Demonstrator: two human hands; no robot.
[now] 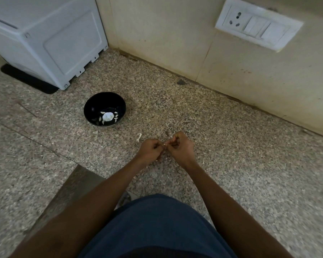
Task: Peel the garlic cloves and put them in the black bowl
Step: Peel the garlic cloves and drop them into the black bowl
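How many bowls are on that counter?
1. The black bowl sits on the speckled counter, near the white appliance, up and to the left of both hands. It holds pale garlic pieces. None appears hidden.

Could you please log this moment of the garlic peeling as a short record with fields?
surface: speckled granite counter
left hand: grip pinching a small garlic clove
right hand: pinching the same clove from the other side
round black bowl: up-left of the hands, holding a white garlic bulb and pale cloves
loose scrap: white peel piece on the counter near the left hand
background: white appliance, white wall socket
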